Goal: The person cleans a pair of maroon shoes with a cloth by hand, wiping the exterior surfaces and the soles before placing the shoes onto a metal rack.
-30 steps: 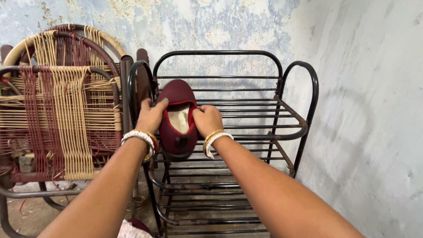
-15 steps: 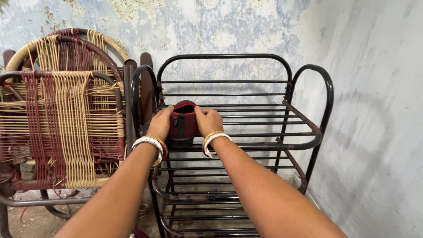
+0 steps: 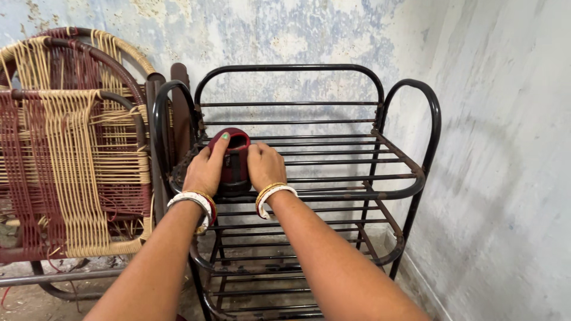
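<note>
Where the black metal rack has only thin rods, a maroon shoe sits on its top shelf, left hand and right hand grasping its sides; released carelessly, it may tip between rods.

Both bare forearms reached forward side by side, bangles at each wrist. The left hand curled inward, its thumb raised (green polish on the nail). The right hand lay knuckles-up, fingers bent, close beside the left with a narrow gap between.
</note>
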